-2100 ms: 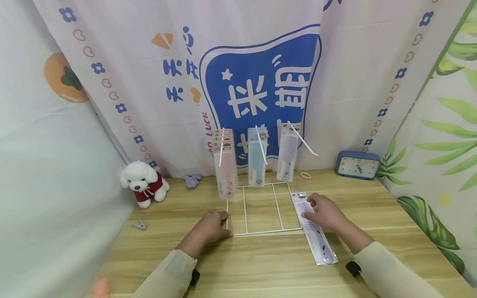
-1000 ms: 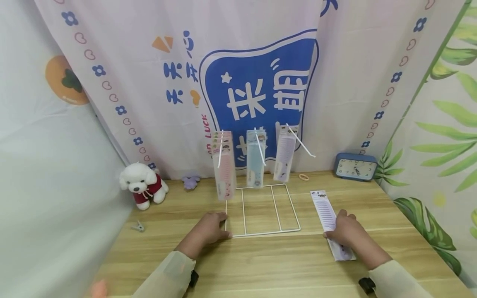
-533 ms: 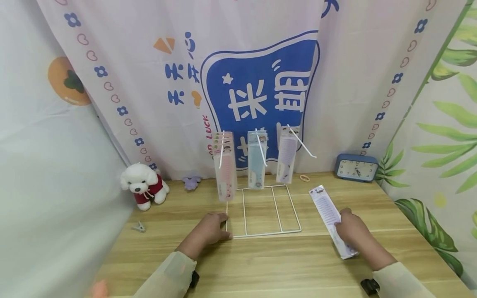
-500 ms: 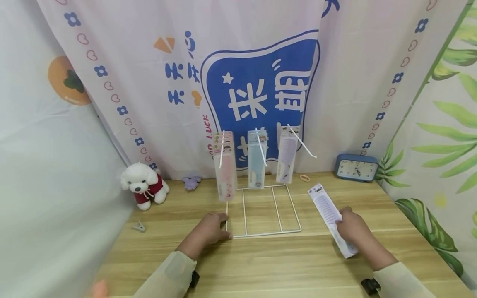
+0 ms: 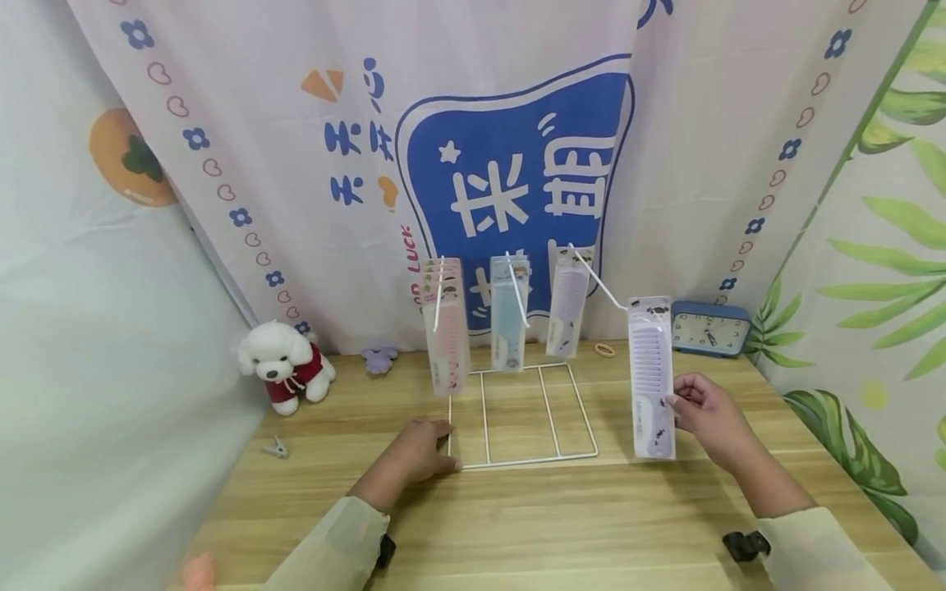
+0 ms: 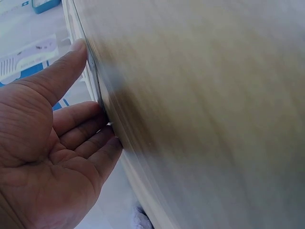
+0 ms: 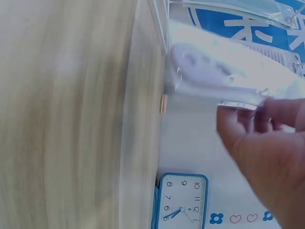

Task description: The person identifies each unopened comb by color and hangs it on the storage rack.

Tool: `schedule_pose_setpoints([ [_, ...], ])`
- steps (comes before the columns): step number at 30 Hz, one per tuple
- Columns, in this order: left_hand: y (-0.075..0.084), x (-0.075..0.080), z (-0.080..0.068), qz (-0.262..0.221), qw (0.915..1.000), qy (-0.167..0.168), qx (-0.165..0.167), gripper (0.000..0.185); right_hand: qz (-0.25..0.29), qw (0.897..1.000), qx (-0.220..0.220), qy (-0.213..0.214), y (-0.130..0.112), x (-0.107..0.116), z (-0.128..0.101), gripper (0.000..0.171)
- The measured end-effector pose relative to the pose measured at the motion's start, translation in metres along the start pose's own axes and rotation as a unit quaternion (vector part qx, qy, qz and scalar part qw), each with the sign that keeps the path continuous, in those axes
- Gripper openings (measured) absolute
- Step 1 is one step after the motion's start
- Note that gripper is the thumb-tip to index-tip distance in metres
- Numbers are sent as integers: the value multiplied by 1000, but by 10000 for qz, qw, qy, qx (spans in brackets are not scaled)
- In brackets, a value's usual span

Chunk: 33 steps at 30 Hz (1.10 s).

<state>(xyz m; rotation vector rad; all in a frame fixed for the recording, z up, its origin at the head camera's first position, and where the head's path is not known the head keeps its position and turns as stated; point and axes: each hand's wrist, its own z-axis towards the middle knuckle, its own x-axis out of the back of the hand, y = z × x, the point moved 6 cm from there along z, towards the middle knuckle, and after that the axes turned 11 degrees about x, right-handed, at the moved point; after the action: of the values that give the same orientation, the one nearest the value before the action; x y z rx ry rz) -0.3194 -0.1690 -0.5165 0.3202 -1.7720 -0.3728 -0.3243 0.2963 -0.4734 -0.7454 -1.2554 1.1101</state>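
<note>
My right hand (image 5: 705, 414) pinches a purple comb (image 5: 650, 382) in a clear packet by its right edge. The comb stands upright above the table, its top right by the front end of the right hook (image 5: 608, 289). On that hook hangs another packaged purple comb (image 5: 567, 302). Pink combs (image 5: 447, 336) hang on the left hook and blue combs (image 5: 508, 316) on the middle one. My left hand (image 5: 416, 453) rests at the near left corner of the white wire rack (image 5: 517, 462), thumb and fingers spread and touching its edge, as the left wrist view shows too.
A blue alarm clock (image 5: 711, 328) stands at the back right, with an orange hair tie (image 5: 604, 350) left of it. A white plush dog (image 5: 284, 365), a purple flower-like item (image 5: 379, 359) and a small grey clip (image 5: 277, 448) are on the left. A printed curtain hangs behind.
My right hand has picked the purple comb up off the table, turned it upright and raised it to the right hook's front end. My left hand has stayed at the rack's corner.
</note>
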Motion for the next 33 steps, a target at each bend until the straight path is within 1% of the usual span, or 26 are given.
schedule_pose_setpoints([
  [2,0,1,0,5,10000,-3,0,70,476,9988,104,-38,-3,-1,0,21],
  [4,1,1,0,15,10000,1,-10,70,982,9944,366,-132,-9,-3,-1,19],
  [6,1,1,0,10,10000,-5,-8,70,1548,9847,753,-272,-16,-6,-2,14],
  [9,1,1,0,9,10000,13,-4,69,2272,9632,1314,-586,-30,-13,-5,8],
  [10,1,1,0,7,10000,9,2,69,2421,9568,1454,-696,-34,-16,-6,10],
  [11,1,1,0,1,10000,7,10,69,2496,9525,1557,-793,-38,-18,-7,12],
  [13,1,1,0,-11,10000,1,15,69,2511,9486,1674,-950,-44,-24,-8,14],
  [15,1,1,-1,-15,10000,-8,10,69,2375,9508,1681,-1060,-49,-30,-8,13],
  [19,1,0,-1,8,10000,3,-15,69,1994,9614,1505,-1156,-52,-42,-8,7],
  [23,0,-1,0,22,10000,8,-22,70,1740,9693,1320,-1133,-54,-49,-7,12],
  [28,-1,-2,1,-2,10000,4,-33,70,1569,9741,1216,-1083,-54,-50,-6,18],
  [33,0,0,1,-14,10000,7,-37,70,1498,9760,1187,-1044,-52,-48,-5,20],
])
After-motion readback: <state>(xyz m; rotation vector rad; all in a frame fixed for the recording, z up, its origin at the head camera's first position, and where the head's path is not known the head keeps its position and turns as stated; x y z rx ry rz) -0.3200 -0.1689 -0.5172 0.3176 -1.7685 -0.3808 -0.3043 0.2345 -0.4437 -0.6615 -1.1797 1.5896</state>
